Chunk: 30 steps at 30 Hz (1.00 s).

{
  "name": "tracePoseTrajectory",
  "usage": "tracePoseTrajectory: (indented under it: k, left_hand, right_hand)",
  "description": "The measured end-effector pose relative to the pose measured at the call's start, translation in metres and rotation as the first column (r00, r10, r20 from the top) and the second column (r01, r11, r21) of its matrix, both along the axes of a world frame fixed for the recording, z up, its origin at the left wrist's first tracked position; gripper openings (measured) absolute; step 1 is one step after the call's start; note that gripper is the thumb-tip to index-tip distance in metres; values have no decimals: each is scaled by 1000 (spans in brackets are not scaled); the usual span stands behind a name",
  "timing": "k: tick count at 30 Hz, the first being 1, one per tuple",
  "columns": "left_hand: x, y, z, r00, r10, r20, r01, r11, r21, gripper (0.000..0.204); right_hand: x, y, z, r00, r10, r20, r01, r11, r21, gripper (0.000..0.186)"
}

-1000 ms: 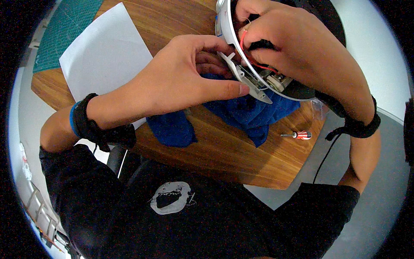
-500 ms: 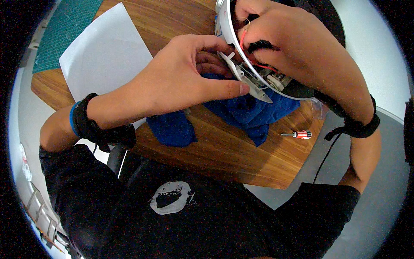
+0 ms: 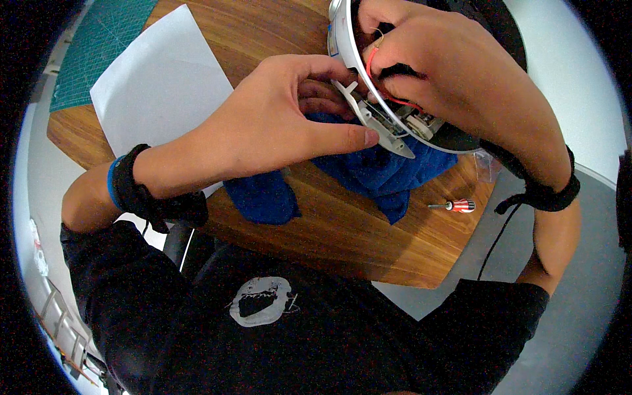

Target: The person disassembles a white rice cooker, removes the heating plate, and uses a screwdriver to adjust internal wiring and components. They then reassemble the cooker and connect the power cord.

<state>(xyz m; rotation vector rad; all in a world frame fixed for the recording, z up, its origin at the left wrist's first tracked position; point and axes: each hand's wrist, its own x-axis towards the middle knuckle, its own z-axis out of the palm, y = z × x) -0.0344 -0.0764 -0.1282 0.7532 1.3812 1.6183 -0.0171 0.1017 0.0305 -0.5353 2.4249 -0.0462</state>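
A round, open appliance shell with a silver rim (image 3: pixel 342 33) leans at the top, its inside facing right. My left hand (image 3: pixel 276 115) grips a white curved plastic panel (image 3: pixel 383 133) at the rim, thumb on the near side and fingers behind. Inside the shell, my right hand (image 3: pixel 434 59) is bent with its fingers curled; their tips and whatever they hold are hidden. A red wire (image 3: pixel 370 64) loops beside those fingers. Small mechanical parts (image 3: pixel 421 124) show below them. Under the shell lies a crumpled blue cloth (image 3: pixel 375 174).
A screwdriver with a red-and-white handle (image 3: pixel 461 206) lies near the right edge of the wooden table (image 3: pixel 368 247). Beside it is a clear plastic piece (image 3: pixel 486 166). White paper (image 3: pixel 161 76) and a green cutting mat (image 3: pixel 102 56) lie at left. Black straps circle both wrists.
Hardly anything differs. My left hand has shifted very slightly at the panel, and my right fingers have moved a little inside the shell.
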Motion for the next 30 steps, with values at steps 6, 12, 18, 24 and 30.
tracePoseTrajectory:
  k: [6, 12, 18, 24, 30]
  left_hand:
    - [-1, -1, 0, 999, -16, 43, 16, 1000, -4, 53]
    - [-1, 0, -1, 998, -24, 58, 23, 1000, 18, 53]
    - [-2, -2, -1, 999, -23, 47, 22, 1000, 13, 55]
    - [-1, 0, -3, 999, -15, 47, 13, 999, 32, 54]
    - [-1, -1, -1, 999, -23, 36, 22, 1000, 20, 53]
  right_hand:
    - [-4, 5, 0, 995, 97, 0, -97, 995, -12, 12]
    - [-17, -8, 11, 990, -44, 133, 40, 999, 28, 11]
    - [-3, -12, 3, 1000, -22, 16, 21, 995, 94, 12]
    - [3, 2, -6, 995, 22, -95, -26, 999, -39, 13]
    - [-1, -11, 0, 999, -40, 19, 37, 993, 115, 16]
